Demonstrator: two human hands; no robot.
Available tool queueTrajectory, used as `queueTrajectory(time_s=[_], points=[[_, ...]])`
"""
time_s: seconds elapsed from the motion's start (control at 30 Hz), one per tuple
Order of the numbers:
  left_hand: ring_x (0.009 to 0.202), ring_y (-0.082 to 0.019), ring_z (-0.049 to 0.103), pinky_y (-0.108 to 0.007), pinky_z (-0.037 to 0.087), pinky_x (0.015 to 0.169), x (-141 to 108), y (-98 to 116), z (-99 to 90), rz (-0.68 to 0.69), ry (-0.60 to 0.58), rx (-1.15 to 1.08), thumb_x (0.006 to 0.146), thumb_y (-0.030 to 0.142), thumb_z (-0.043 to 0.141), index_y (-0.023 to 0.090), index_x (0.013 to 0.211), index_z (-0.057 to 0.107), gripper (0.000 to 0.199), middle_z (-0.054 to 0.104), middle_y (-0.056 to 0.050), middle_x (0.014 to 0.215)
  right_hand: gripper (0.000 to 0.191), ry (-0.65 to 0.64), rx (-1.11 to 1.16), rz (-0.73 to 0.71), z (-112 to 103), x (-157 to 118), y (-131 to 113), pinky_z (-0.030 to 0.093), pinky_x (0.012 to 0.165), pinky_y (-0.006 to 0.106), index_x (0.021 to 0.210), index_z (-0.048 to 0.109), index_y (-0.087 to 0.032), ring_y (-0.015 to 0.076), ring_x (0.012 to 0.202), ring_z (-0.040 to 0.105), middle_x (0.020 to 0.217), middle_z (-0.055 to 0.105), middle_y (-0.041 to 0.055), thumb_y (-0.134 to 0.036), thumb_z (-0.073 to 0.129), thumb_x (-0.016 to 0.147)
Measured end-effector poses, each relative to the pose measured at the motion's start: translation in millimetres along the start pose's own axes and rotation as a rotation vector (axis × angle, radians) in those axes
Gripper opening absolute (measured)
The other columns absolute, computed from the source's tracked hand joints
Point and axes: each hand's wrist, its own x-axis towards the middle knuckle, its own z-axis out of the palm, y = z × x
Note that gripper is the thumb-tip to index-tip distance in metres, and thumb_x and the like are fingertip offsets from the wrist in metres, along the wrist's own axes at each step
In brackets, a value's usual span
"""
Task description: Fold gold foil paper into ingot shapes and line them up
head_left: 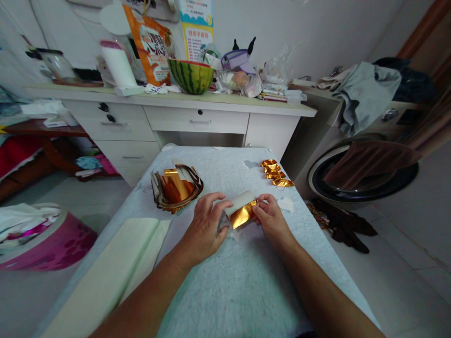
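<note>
Between my hands, just above the table, is a sheet of gold foil paper with a pale strip along its far side. My right hand pinches its right end between thumb and fingers. My left hand is at the left end, fingers curved and thumb apart; its fingertips touch the pale edge. A basket of gold and pale sheets stands beyond my left hand. Several folded gold foil pieces lie in a row at the table's far right.
Folded pale sheets lie along the table's left side. A pink bin stands on the floor at left. Behind the table, a counter holds a cut watermelon and a snack bag. A washing machine stands at right.
</note>
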Motion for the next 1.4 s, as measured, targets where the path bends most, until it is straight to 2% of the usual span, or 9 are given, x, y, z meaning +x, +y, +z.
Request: queueTrajectory(time_s=[0.13,0.2,0.37,0.53,0.8,0.93,1.2,1.3,1.4], points=[[0.118,-0.026,0.039,-0.045,0.035,0.102,2,1,-1.1,0.054,-0.075,0.040,0.079,0.009,0.056,0.026,0.098,0.059,0.026,0.047,-0.004,0.121,0.022,-0.119,-0.076,-0.025,2,-2,1,0.033,0.050,0.021,0.083,0.042,-0.022,0.0091,0.053,0.046,0.063,0.049,-0.0065,-0.034,0.060,0.075],[0.113,-0.024,0.042,-0.042,0.038,0.098,4,2,-3.2,0.089,-0.128,0.028,0.082,0.010,0.055,0.025,0.092,0.062,0.019,0.053,-0.004,0.114,0.018,-0.146,-0.136,-0.054,2,-2,4,0.036,0.053,0.022,0.083,0.044,-0.022,0.0102,0.056,0.048,0.065,0.050,-0.0056,-0.033,0.057,0.077],[0.097,-0.022,0.047,-0.038,0.040,0.086,5,5,-2.3,0.097,-0.285,0.010,0.082,0.013,0.057,0.023,0.086,0.063,0.013,0.060,-0.003,0.093,0.010,-0.126,-0.486,-0.152,-1,-3,8,0.038,0.056,0.024,0.089,0.046,-0.022,0.0121,0.059,0.049,0.068,0.051,-0.0051,-0.024,0.051,0.081],[0.092,-0.021,0.049,-0.034,0.041,0.080,5,6,2.0,0.089,-0.415,0.031,0.083,0.014,0.056,0.021,0.082,0.060,0.008,0.059,-0.003,0.089,0.017,-0.101,-0.806,-0.236,0,-7,6,0.039,0.063,0.026,0.097,0.047,-0.022,0.0149,0.068,0.052,0.073,0.055,-0.0025,-0.016,0.048,0.081],[0.088,-0.017,0.055,-0.029,0.043,0.077,1,6,5.3,0.047,-0.479,-0.025,0.082,0.009,0.052,0.021,0.080,0.058,0.013,0.061,-0.001,0.086,0.014,-0.109,-1.110,-0.322,-1,-5,8,0.038,0.078,0.032,0.091,0.056,-0.019,0.0195,0.084,0.050,0.085,0.057,0.0038,-0.012,0.054,0.078],[0.086,-0.017,0.057,-0.028,0.044,0.076,0,4,6.6,0.021,-0.480,-0.057,0.082,0.011,0.053,0.021,0.080,0.058,0.012,0.062,0.000,0.085,0.012,-0.110,-1.154,-0.339,-2,-5,9,0.038,0.080,0.032,0.087,0.060,-0.018,0.0204,0.090,0.048,0.093,0.055,0.0062,-0.012,0.059,0.077],[0.090,-0.016,0.057,-0.028,0.044,0.081,0,3,6.0,-0.020,-0.478,-0.094,0.082,0.014,0.055,0.020,0.081,0.062,0.010,0.064,-0.001,0.091,0.021,-0.393,-1.031,-0.411,1,-11,1,0.037,0.077,0.027,0.078,0.061,-0.018,0.0158,0.082,0.049,0.081,0.057,0.0026,0.000,0.050,0.078],[0.091,-0.016,0.056,-0.028,0.044,0.082,1,3,5.6,-0.056,-0.481,-0.099,0.082,0.013,0.055,0.020,0.080,0.064,0.011,0.064,-0.001,0.091,0.019,-0.482,-1.014,-0.421,3,-17,-8,0.036,0.077,0.028,0.078,0.061,-0.017,0.0163,0.082,0.047,0.082,0.056,0.0025,-0.001,0.054,0.071],[0.091,-0.016,0.055,-0.028,0.043,0.081,2,3,5.2,-0.078,-0.479,-0.110,0.081,0.013,0.056,0.019,0.078,0.065,0.011,0.062,-0.002,0.090,0.019,-0.536,-1.030,-0.403,3,-22,-15,0.036,0.079,0.030,0.083,0.061,-0.017,0.0178,0.084,0.046,0.087,0.054,0.0028,-0.009,0.065,0.066]])
